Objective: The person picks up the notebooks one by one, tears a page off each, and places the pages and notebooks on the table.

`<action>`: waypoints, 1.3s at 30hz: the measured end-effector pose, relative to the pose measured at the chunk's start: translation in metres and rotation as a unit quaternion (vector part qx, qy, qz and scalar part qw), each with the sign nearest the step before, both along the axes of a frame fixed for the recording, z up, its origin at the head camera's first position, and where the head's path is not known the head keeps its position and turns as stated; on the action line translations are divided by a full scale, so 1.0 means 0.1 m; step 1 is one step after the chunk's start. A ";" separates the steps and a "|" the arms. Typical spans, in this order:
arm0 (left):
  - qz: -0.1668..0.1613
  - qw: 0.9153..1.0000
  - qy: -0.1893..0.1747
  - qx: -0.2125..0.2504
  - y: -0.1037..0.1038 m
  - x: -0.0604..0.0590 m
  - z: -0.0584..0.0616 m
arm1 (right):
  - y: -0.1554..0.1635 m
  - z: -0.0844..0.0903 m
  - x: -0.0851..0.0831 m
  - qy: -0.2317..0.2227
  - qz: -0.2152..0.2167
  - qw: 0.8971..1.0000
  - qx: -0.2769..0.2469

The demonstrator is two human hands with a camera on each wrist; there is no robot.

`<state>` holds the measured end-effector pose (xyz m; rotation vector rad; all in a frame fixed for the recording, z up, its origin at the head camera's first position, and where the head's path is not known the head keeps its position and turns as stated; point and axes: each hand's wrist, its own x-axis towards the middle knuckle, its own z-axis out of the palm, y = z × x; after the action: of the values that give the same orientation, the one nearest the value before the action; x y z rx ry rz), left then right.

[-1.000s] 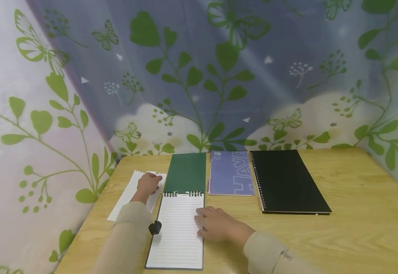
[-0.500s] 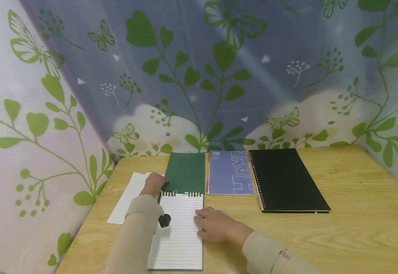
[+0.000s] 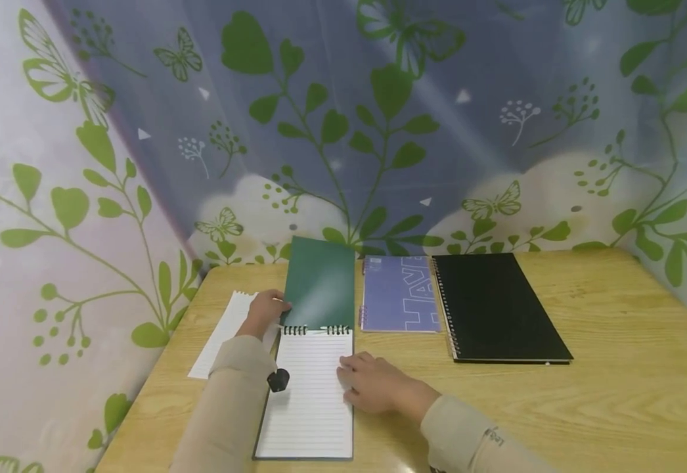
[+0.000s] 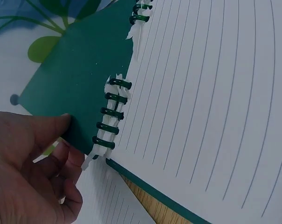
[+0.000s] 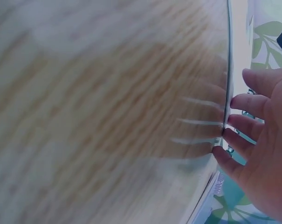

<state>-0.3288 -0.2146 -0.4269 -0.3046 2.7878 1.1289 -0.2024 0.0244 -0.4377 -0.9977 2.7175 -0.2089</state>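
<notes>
A top-bound spiral notebook lies open on the table, its lined white page (image 3: 314, 401) toward me and its green cover (image 3: 321, 279) folded out beyond the rings. My left hand (image 3: 265, 312) pinches the cover's left edge near the rings, thumb on top and fingers beneath; the cover tilts up off the table. Torn paper scraps (image 4: 113, 93) cling to the dark green rings (image 4: 112, 113) in the left wrist view. My right hand (image 3: 379, 384) rests along the page's right edge, fingers relaxed, fingertips right at the border in the right wrist view.
Torn lined sheets (image 3: 222, 338) lie left of the notebook, partly under my left arm. To the right are a purple spiral notebook (image 3: 397, 295) and a larger black one (image 3: 500, 309). A patterned curtain (image 3: 332, 131) hangs behind the wooden table (image 3: 627, 394).
My left hand has moved right from the torn sheets to the green cover and taken hold of its edge. The cover's far end has risen. My right hand has stayed put.
</notes>
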 end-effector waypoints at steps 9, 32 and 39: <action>-0.045 0.997 0.058 0.023 -0.07 0.10 0.00 | 0.14 -0.02 -0.15 -0.012 -0.055 0.983 -0.177; -0.209 0.927 0.263 -0.169 -0.27 0.57 -0.11 | 0.12 0.35 -0.41 -0.273 -0.243 0.746 -0.557; -0.302 0.865 0.295 -0.270 -0.34 0.70 -0.05 | 0.11 0.32 -0.27 -0.291 -0.246 0.775 -0.504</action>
<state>-0.2588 -0.2483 -0.4318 0.9818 3.2536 0.2943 -0.2299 0.0354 -0.4055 -0.2145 2.0810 -1.8515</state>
